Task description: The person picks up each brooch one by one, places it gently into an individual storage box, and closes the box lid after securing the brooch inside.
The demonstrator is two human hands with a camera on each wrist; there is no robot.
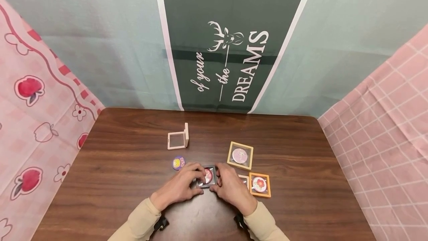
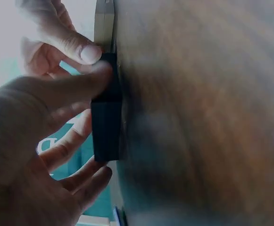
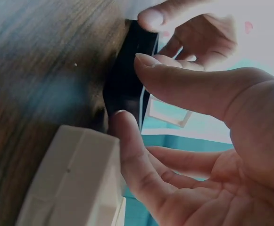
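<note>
In the head view a small black-framed clear display case (image 1: pixel 214 182) lies on the wooden table, with a round red and white badge (image 1: pixel 208 176) in it. My left hand (image 1: pixel 182 184) grips the case's left side, thumb at the near edge and some fingertips over the badge. On the other side my right hand (image 1: pixel 231 188) holds the case between thumb and fingers. Both wrist views show the case's dark edge low against the tabletop, with thumbs on its near side; the badge is hidden there. A purple badge (image 1: pixel 178 163) with a yellow figure lies just beyond my left hand.
An open pale pink display case (image 1: pixel 169 141) stands farther back, its lid upright. Right of my hands lie a yellow-framed case (image 1: pixel 251 157) with a pink badge, an orange-framed case (image 1: pixel 260 195) with a flower badge, and a cream-framed case (image 1: pixel 246 177) partly hidden.
</note>
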